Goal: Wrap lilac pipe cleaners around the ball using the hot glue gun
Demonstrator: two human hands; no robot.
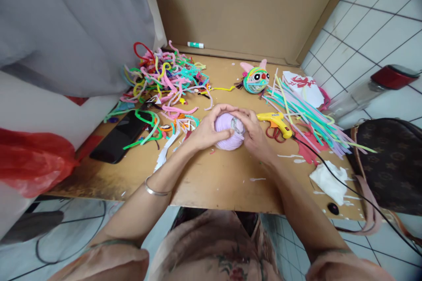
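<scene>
Between my two hands is a ball (227,134) wrapped in lilac pipe cleaners, with a clear, shiny patch uncovered near its upper right. My left hand (211,128) curls around its left side, thumb lying across the front. From the right, my right hand (252,129) grips it, fingers bent over the top near the bare patch. Just right of that hand lies a yellow hot glue gun (275,122), partly over red-handled scissors (275,134). Behind the hands sits a finished-looking ball figure (255,79) with pink ears, googly eyes and a red nose.
A tangled heap of coloured pipe cleaners (168,74) covers the back left, beside a black phone (115,138). Straight pipe cleaners (306,109), a white tissue (329,180), a brown bag (389,162) and a clear bottle (359,96) are on the right. The glue gun's black cord (343,184) crosses there.
</scene>
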